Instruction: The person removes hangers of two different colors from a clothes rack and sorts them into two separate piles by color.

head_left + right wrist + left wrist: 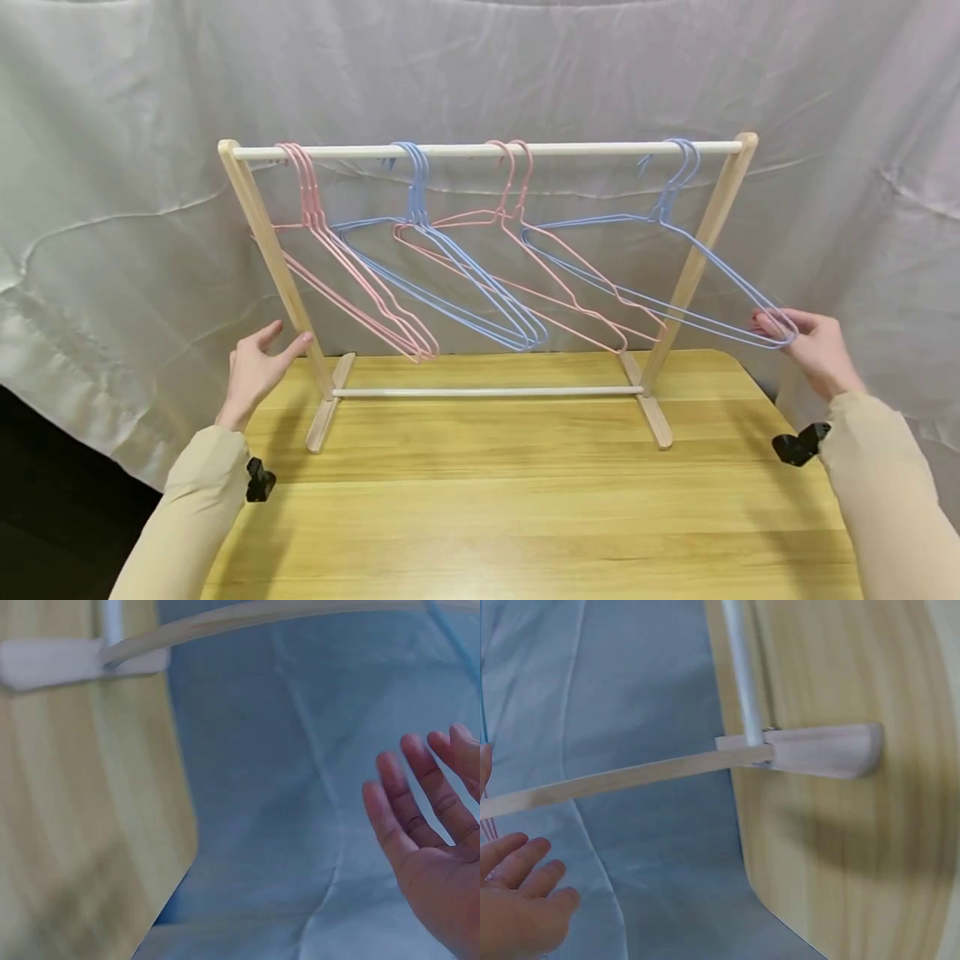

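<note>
A wooden rack with a white top rail (465, 151) carries pink and blue wire hangers in separate groups. Beside its left upright (262, 225) is my left hand (255, 367), thumb and fingers spread apart with nothing held. In the left wrist view, the upright runs past the gap between that hand's thumb and fingers. My right hand (821, 342) is at the outer corner of the rightmost blue hangers (720, 258). The right wrist view has its fingers (394, 787) extended; contact with the hangers cannot be told. Pink hangers (375, 292), blue hangers (480, 283) and pink hangers (570, 250) hang further left.
The rack's feet (655, 421) stand on a wooden table (510, 500), joined by a white lower bar (487, 392). A creased grey curtain (480, 67) covers the background. Small black devices (801, 443) are on both wrists. A dark area lies at the lower left.
</note>
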Tool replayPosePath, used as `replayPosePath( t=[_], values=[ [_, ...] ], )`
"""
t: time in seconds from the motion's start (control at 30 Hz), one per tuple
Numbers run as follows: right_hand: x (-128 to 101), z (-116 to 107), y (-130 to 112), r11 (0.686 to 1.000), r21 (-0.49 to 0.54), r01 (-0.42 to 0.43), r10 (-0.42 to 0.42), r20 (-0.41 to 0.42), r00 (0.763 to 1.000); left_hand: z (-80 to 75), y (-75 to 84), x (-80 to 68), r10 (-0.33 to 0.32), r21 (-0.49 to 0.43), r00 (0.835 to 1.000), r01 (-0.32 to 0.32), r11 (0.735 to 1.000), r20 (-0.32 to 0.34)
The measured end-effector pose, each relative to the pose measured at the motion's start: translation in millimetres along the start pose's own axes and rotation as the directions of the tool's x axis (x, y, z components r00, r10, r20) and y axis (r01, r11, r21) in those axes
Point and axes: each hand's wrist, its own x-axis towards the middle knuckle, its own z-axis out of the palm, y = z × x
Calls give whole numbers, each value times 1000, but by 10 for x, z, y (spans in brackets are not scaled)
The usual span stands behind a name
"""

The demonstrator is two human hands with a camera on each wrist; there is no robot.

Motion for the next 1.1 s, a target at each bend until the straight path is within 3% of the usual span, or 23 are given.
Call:
replayPosePath(
  t=[0.03,0.1,0.17,0.2,0.23,0.4,0.67,0.93,1.1],
  values=[
    [23,8,-40,992,124,-4,3,12,1000,3,24,19,-5,-29,1000,4,1000,-25],
    [73,24,-129,943,332,-30,15,49,999,17,74,55,-17,-76,997,11,997,-77],
    [124,44,-221,899,434,-56,23,81,996,38,119,93,-38,-123,990,22,992,-134],
    [151,61,-266,892,448,-64,29,86,996,48,138,111,-47,-146,985,23,989,-166],
    [178,73,-309,890,449,-76,36,96,995,61,151,132,-56,-167,979,23,986,-197],
    [277,118,-498,943,304,-133,105,105,989,105,184,222,-94,-291,952,5,957,-291],
    [376,127,-659,961,162,-224,198,163,967,105,219,301,-154,-336,928,33,941,-338],
    [433,146,-667,954,229,-192,120,295,948,131,267,395,-187,-356,911,48,933,-367],
    [436,151,-665,954,220,-205,137,285,948,155,278,434,-202,-382,896,40,923,-395]
  ],
)
